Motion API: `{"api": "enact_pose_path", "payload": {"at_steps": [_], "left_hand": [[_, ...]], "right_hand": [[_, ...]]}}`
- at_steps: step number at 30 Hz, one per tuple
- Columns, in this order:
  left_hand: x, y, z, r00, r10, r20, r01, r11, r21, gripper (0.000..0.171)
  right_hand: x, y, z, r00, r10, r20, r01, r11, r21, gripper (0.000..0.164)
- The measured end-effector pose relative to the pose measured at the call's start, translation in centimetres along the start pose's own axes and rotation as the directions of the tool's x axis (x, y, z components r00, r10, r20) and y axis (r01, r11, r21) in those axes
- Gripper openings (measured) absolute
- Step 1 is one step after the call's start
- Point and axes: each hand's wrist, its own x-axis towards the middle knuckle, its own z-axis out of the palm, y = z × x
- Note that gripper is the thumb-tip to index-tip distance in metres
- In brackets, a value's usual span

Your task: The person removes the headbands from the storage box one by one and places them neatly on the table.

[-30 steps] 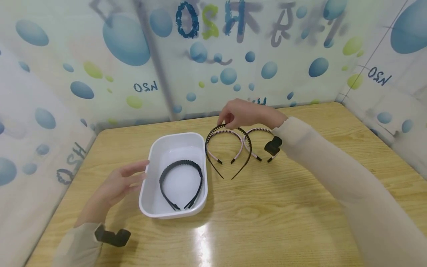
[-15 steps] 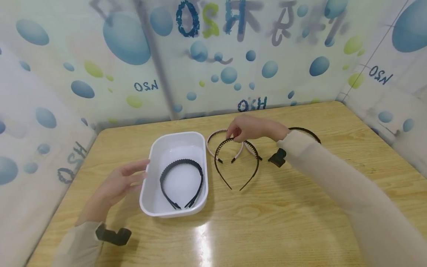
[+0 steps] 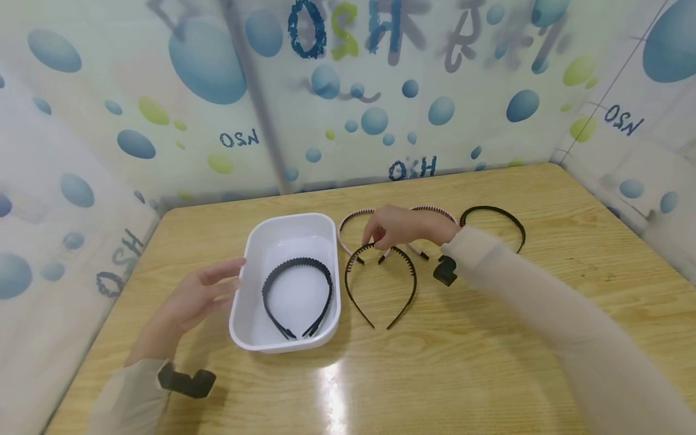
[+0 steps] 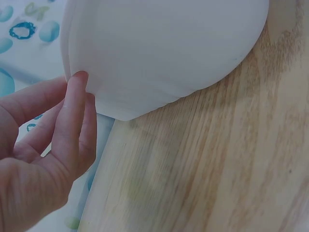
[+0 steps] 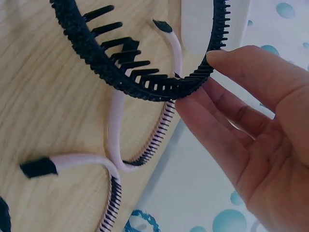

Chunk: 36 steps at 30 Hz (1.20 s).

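Observation:
My right hand [image 3: 396,227] pinches the top of a dark toothed headband [image 3: 415,284] between thumb and fingers. In the right wrist view the band's comb teeth point inward from its arc [image 5: 106,67]. Its two ends point toward me, just right of the white plastic tray [image 3: 239,338]. My left hand [image 3: 198,296] touches the tray's left side with fairly straight fingers; the left wrist view shows the fingertips [image 4: 79,77] against the rim. Inside the tray rests a black headband [image 3: 299,263], ends toward me.
Two pink headbands with dark teeth, a left one [image 3: 342,232] and a right one [image 3: 435,209], lie behind my right hand, partly hidden. Farther right lies another black headband [image 3: 502,212]. The wooden table [image 3: 435,374] meets a patterned wall covering [image 3: 462,145] at its back.
My right hand has brought the dark headband toward me, away from the pink headbands. The black headband at the right has come out from behind the arm. My left hand stays at the tray.

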Motion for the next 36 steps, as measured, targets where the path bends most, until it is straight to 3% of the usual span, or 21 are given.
{"api": "enact_pose_path", "payload": {"at_steps": [15, 36], "left_hand": [[0.1, -0.1, -0.2, 1.000, -0.012, -0.010, 0.012, 1.000, 0.000, 0.036], [0.1, -0.2, -0.3, 1.000, -0.006, 0.000, 0.006, 1.000, -0.011, 0.036]], "right_hand": [[1.5, -0.7, 2.0, 0.999, -0.046, 0.022, 0.047, 0.998, -0.034, 0.021], [2.3, -0.8, 3.4, 0.998, 0.043, 0.038, -0.041, 0.998, -0.045, 0.017]]}}
